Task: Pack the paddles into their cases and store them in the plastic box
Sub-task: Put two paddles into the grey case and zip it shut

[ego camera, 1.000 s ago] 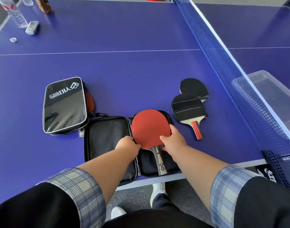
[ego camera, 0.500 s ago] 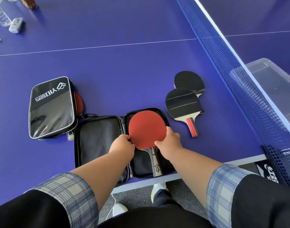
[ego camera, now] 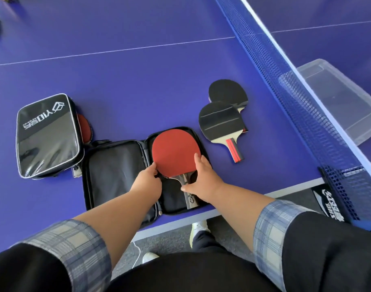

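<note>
The red paddle (ego camera: 174,152) is lying face up in the right half of the open case (ego camera: 115,171), now sitting deeper toward its far end. The right hand (ego camera: 203,182) is gripping the neck; its thumb has slid from the blade down to the handle. The left hand (ego camera: 146,182) is pinching the blade's lower left edge. Two black paddles (ego camera: 220,121) are lying just beyond the right hand, and a zipped case (ego camera: 45,135) is lying well left of the left hand.

The closed case (ego camera: 46,135) hides most of a red paddle (ego camera: 84,128).
</note>
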### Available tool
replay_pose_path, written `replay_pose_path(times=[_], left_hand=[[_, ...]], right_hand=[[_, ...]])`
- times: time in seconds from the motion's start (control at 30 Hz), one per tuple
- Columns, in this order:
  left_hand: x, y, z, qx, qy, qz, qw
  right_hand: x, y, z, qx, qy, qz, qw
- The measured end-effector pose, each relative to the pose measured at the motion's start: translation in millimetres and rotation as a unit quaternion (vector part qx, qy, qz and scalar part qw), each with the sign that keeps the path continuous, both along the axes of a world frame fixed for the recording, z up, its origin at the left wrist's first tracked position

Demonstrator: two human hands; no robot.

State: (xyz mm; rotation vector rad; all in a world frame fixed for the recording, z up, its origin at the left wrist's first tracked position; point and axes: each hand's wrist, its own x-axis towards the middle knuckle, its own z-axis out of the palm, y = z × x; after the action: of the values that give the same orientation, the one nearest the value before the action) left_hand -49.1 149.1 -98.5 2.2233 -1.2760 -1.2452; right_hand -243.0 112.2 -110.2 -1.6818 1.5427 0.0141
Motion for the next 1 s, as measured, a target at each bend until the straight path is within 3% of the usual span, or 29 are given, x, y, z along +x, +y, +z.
replay_pose_path(times=[0.27, 0.5, 0.77, 1.0], left_hand=[[-5, 0, 10, 0.021, -0.023, -0.045, 0.999], [-14, 3, 30, 0.08, -0.141, -0.246, 0.956], [-27, 13, 38, 0.039, -0.131, -0.225, 0.965], [-64, -32, 53, 0.008, -0.089, -0.17, 0.981]], right_hand=[[1, 10, 10, 0.001, 0.034, -0.003, 0.999], [-28, 28, 40, 0.026, 0.083, -0.008, 0.996], [-59, 47, 54, 0.039, 0.097, -0.07, 0.992], [-95, -17, 66, -0.002, 0.062, -0.147, 0.987]])
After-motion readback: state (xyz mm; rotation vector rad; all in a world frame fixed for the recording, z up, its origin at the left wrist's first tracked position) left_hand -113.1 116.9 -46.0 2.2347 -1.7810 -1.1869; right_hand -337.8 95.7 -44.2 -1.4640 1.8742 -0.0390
